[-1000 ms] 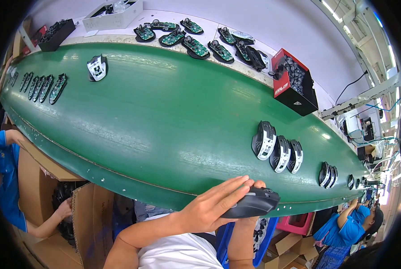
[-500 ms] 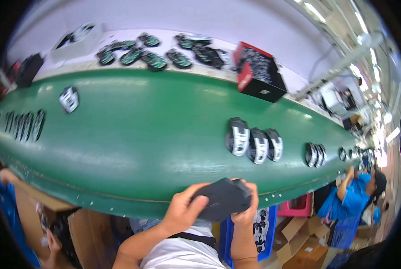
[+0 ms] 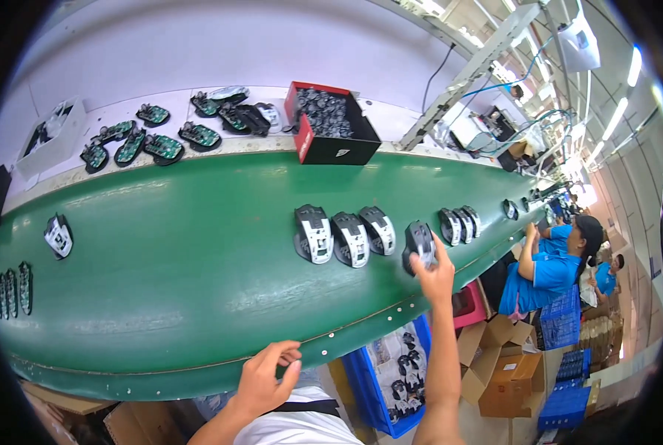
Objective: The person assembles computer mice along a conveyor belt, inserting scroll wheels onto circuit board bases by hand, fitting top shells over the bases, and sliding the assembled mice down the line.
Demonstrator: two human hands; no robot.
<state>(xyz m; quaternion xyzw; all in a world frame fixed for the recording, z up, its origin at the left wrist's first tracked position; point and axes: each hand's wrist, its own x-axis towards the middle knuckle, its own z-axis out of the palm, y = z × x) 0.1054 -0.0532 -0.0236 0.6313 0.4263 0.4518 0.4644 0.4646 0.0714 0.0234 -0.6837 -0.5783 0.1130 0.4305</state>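
My right hand (image 3: pixel 437 273) reaches out over the green belt and grips a dark computer mouse (image 3: pixel 417 243) with a greyish end, thumb on one side and fingers on the other. The mouse is at the belt surface; whether it touches is hard to tell. Just left of it, three black-and-white mouse shells (image 3: pixel 350 239) lie side by side. Beyond it to the right is another group of three mouse shells (image 3: pixel 460 225). My left hand (image 3: pixel 268 373) hovers at the near belt edge with nothing in it, fingers loosely bent and thumb apart.
On the far ledge are several mouse bases with green circuit boards (image 3: pixel 163 148) and a red-and-black box (image 3: pixel 339 150) of small dark parts. A single white mouse shell (image 3: pixel 58 236) lies far left. Below right stand a blue crate (image 3: pixel 359 386) and a cardboard box (image 3: pixel 511 386). A co-worker (image 3: pixel 550 259) works farther right.
The mouse, earlier held underside up in both hands near my body, is now in my right hand alone, out on the belt. My left hand has let go. The view has swung right.
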